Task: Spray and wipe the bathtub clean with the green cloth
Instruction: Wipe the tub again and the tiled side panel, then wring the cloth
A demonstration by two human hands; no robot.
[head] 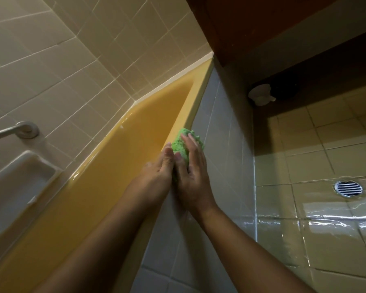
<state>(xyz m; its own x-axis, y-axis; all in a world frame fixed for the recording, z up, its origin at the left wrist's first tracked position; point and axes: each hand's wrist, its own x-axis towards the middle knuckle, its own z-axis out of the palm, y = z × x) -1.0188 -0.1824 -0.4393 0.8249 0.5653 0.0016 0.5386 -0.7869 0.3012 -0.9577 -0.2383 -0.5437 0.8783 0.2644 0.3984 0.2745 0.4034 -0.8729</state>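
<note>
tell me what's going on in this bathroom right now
A person is cleaning a yellow bathtub. Both bare hands are on a bunched green cloth at the tub's outer rim: the right hand lies over it and the left hand presses against its side. The floor tiles beside the tub look wet near the drain. No spray bottle is in view.

Beige tiled walls (57, 66) carried a metal grab bar (13, 131) above a recessed soap dish (19, 185), while the wet, glossy tiled floor (317, 229) held a round metal drain (348, 188) below a dark wooden cabinet (262, 24).
</note>
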